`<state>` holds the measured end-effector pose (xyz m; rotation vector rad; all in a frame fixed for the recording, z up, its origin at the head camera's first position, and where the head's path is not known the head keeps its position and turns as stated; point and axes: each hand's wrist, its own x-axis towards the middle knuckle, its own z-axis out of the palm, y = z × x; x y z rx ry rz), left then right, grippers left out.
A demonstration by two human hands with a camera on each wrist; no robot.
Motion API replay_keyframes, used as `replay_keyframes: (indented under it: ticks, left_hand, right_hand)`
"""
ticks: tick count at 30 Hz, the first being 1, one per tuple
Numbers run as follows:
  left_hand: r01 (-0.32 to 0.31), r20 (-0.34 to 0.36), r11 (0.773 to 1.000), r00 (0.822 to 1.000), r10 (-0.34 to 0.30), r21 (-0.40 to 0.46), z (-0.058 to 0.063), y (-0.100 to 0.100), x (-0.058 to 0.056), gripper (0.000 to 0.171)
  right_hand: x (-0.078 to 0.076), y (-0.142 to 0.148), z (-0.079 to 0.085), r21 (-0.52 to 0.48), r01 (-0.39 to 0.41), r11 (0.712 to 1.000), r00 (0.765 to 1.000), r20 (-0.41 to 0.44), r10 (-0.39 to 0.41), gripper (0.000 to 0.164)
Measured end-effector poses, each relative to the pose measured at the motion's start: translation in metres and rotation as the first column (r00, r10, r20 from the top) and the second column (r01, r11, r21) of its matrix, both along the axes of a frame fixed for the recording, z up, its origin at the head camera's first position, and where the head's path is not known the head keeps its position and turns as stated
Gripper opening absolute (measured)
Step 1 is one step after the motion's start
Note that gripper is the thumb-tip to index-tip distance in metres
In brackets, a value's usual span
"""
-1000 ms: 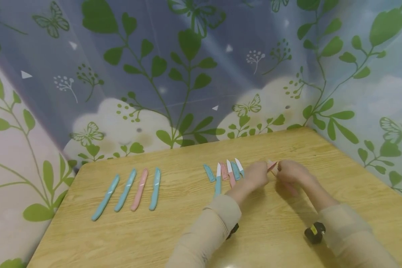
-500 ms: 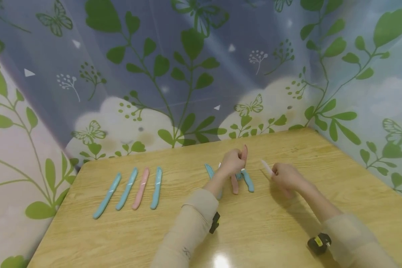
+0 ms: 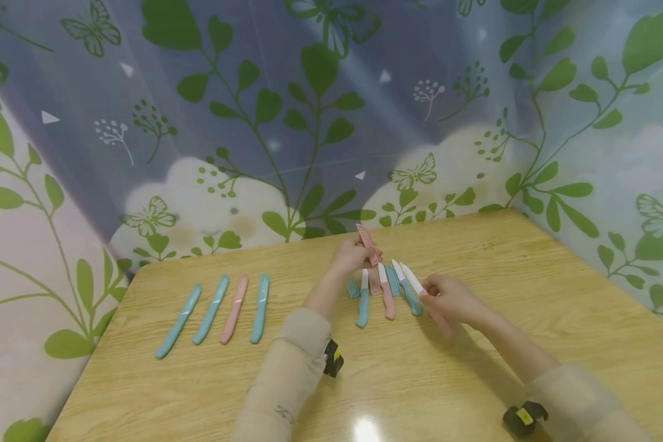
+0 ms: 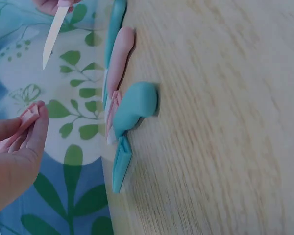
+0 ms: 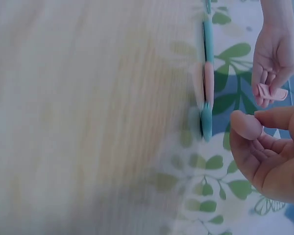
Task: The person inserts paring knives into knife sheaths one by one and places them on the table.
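My left hand [image 3: 349,255] pinches a pink knife sheath [image 3: 367,240] above the far part of the table, its tip pointing up. In my right hand [image 3: 453,298] is a paring knife [image 3: 412,279] with a white blade and pink handle, the blade pointing up and left. The left wrist view shows the bare blade [image 4: 54,36] apart from the sheath [image 4: 24,125]. Between the hands lie a blue-handled knife [image 3: 362,308], a pink-handled knife [image 3: 388,299] and another blue-handled knife [image 3: 411,298], all with bare white blades. Beside them are a blue sheath [image 3: 352,288], a pink sheath [image 3: 373,281] and another blue sheath [image 3: 393,280].
On the left of the wooden table [image 3: 309,368] several sheathed knives lie in a row, among them a pink one [image 3: 234,309] and a blue one [image 3: 259,309]. A patterned curtain [image 3: 243,123] stands behind the table's far edge.
The pink sheath has come off the knife's blade and moved left with my left hand, over the loose knives. My right hand has shifted slightly left with the bare knife.
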<state>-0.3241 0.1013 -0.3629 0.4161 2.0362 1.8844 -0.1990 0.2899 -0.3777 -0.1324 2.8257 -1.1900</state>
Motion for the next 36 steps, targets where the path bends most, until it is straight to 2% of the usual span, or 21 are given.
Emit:
replay_keyframes:
  ticks: [3,7,14,20,36]
  left_hand:
    - [0.005,0.051,0.998,0.999,-0.008,0.061,0.001,-0.006,-0.002,0.031]
    - [0.016,0.061,0.994,0.998,-0.022,0.108,0.003,-0.013,0.0,0.034]
    - [-0.018,0.098,0.984,0.995,0.001,0.178,0.004,-0.02,0.004,0.03]
    - [-0.05,0.152,0.975,0.988,0.017,0.217,0.003,-0.02,0.007,0.028]
    - [-0.043,0.202,0.97,0.979,-0.007,0.241,0.0,-0.017,0.011,0.031]
  right_hand:
    - [0.002,-0.006,0.001,-0.096,-0.058,0.994,0.998,0.014,0.06,0.027]
    - [0.003,-0.014,0.003,-0.197,-0.118,0.973,0.992,0.022,0.124,0.027]
    - [0.001,-0.029,0.009,-0.254,-0.159,0.954,0.985,0.026,0.171,0.026]
    - [0.0,-0.035,0.008,-0.305,-0.162,0.939,0.982,0.048,0.185,0.029]
    - [-0.004,-0.04,0.002,-0.422,-0.131,0.897,0.981,0.074,0.179,0.027]
